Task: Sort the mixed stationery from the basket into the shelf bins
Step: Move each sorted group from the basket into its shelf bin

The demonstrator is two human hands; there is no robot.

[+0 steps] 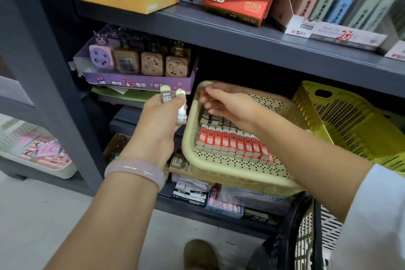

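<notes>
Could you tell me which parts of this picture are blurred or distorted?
Head view: the wide lens bows the shelf edge; the top-right notebooks are smeared; the right hand blurs at its fingertips; the red erasers are sharp.

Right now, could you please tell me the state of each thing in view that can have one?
Left hand: holds two erasers upright, beside the basket.
Right hand: fingers curled down inside the beige basket, over the dark erasers.
Beige basket: tilted, partly filled.
Red erasers: packed in a neat row in the basket.
Yellow basket: tilted on the shelf, contents unseen.
</notes>
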